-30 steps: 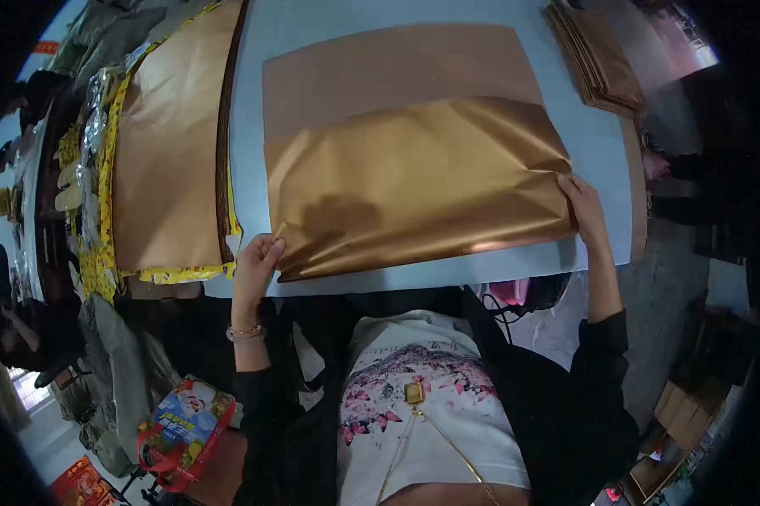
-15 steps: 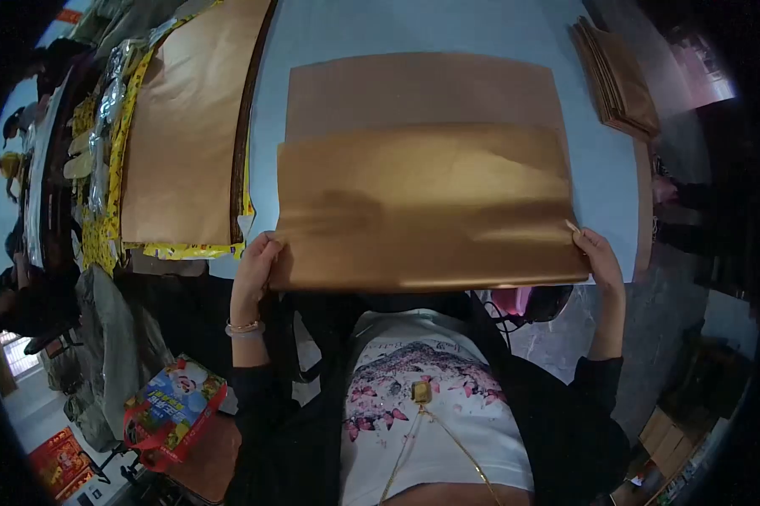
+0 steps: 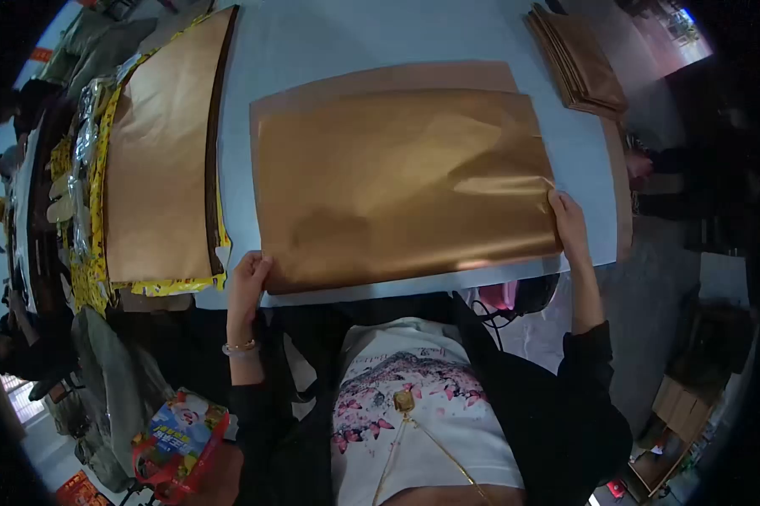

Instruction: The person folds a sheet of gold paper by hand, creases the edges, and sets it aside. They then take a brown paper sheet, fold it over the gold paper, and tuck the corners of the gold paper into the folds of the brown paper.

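Black long-sleeved jacket worn open; white T-shirt beneath with pink floral print; gold chain with square pendant at chest; thin bracelet on left wrist (image 3: 239,347).

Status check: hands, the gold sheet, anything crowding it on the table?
Left hand and right hand each pinch a near corner of the gold sheet. Sheet folded nearly flat. Paper stack sits left, folded pile far right, both apart.

A folded sheet (image 3: 401,181) lies at bench (image 3: 354,38) centre, left hand (image 3: 247,282) at its 7 o'clock corner, right hand (image 3: 569,226) at its 4 o'clock corner, a paper stack (image 3: 156,160) at 9 o'clock, a folded pile (image 3: 578,59) at 1 o'clock.
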Tool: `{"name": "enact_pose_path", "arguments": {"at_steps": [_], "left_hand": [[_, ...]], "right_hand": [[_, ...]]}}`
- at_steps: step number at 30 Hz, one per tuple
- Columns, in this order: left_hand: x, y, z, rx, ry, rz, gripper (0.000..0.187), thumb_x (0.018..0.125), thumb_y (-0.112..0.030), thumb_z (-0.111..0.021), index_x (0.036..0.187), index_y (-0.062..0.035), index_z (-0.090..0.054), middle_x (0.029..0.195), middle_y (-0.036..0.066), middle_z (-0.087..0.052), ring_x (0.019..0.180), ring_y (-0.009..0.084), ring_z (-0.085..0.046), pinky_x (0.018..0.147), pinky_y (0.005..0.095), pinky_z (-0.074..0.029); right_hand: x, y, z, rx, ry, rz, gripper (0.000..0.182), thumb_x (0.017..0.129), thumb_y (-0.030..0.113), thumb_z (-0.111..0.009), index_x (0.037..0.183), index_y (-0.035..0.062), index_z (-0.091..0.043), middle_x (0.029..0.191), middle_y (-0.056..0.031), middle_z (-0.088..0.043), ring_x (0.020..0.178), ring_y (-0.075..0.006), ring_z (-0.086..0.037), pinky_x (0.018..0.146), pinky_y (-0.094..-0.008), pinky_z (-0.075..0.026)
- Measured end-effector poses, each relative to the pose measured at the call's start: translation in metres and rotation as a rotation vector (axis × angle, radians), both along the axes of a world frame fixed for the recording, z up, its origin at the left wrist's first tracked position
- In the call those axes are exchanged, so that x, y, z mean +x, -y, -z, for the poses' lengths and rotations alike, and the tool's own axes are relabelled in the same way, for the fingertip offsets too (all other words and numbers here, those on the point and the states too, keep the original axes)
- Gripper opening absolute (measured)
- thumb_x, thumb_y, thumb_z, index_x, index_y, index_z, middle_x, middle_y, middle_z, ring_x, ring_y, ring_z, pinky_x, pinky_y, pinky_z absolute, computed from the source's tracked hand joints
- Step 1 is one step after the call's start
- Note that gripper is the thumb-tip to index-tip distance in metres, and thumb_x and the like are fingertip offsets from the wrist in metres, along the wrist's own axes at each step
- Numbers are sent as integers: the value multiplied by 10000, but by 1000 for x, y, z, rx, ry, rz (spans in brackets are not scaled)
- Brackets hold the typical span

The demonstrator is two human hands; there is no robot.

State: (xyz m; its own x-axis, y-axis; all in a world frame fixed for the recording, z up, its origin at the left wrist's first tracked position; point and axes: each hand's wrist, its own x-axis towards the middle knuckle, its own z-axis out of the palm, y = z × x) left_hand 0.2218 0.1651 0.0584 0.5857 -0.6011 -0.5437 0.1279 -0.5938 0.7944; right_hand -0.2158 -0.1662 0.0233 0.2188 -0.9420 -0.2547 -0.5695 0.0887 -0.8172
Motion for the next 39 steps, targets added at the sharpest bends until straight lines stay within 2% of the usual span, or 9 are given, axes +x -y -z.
{"name": "enact_pose_path", "arguments": {"at_steps": [5,7,11,15,16,21,25,34,39], "left_hand": [[8,-9,26,-10,81,-43,164,924,-184,-581,932,-20,-572,697,-50,-509,633,28,-424,553,197,-333],[-3,0,22,-5,276,-36,178,926,-171,-561,961,4,-567,702,-22,-527,650,54,-458,586,222,-373],[-3,-6,29,-110,297,-63,220,931,-200,-567,964,17,-564,697,-17,-519,653,68,-450,604,238,-381],[-12,-3,13,-33,311,-71,244,950,-235,-557,983,6,-578,691,-43,-459,656,44,-376,608,206,-343],[-12,-6,15,-84,295,-80,248,955,-235,-551,1009,5,-584,704,-51,-459,666,37,-375,614,200,-337],[-17,-9,15,-196,145,-182,281,969,-211,-533,1148,4,-556,749,-71,-438,698,26,-379,636,182,-316],[-15,-12,4,-78,240,-57,286,956,-155,-546,1182,19,-523,766,-44,-446,693,40,-387,651,182,-341],[-30,-11,20,55,536,-113,306,941,-108,-557,1214,24,-514,962,59,-609,852,104,-542,753,247,-451],[-34,-16,27,35,556,-191,306,941,-103,-553,1221,15,-519,1010,89,-612,891,132,-568,765,270,-466]], "right_hand": [[-14,-3,-8,314,244,122,352,945,342,-531,1010,8,-620,842,-2,-598,774,-84,-521,693,-231,-426],[-12,-9,-8,410,343,185,298,931,304,-558,978,18,-628,818,7,-589,747,-71,-511,664,-225,-419],[-10,-9,-3,194,3,-39,289,916,272,-583,872,-8,-640,725,14,-576,701,-68,-512,604,-248,-411],[4,-19,0,-72,-148,18,303,920,251,-575,899,-49,-613,670,-22,-556,651,-78,-472,594,-261,-411],[3,-20,3,-88,-22,-10,282,918,236,-575,906,-43,-617,664,-61,-564,630,-95,-481,584,-278,-420],[9,-29,-6,-111,-113,44,260,922,219,-566,917,-36,-616,662,-99,-562,605,-112,-490,571,-295,-431],[10,-35,-3,-216,-106,38,256,924,220,-565,935,-31,-613,672,-123,-569,611,-124,-514,581,-293,-440],[19,-52,-27,-193,-237,81,248,938,224,-559,948,-15,-627,679,-85,-609,619,-105,-547,585,-275,-458],[23,-49,-21,-90,-184,155,254,937,230,-561,936,-17,-619,653,-73,-595,603,-91,-532,574,-269,-451]]}}
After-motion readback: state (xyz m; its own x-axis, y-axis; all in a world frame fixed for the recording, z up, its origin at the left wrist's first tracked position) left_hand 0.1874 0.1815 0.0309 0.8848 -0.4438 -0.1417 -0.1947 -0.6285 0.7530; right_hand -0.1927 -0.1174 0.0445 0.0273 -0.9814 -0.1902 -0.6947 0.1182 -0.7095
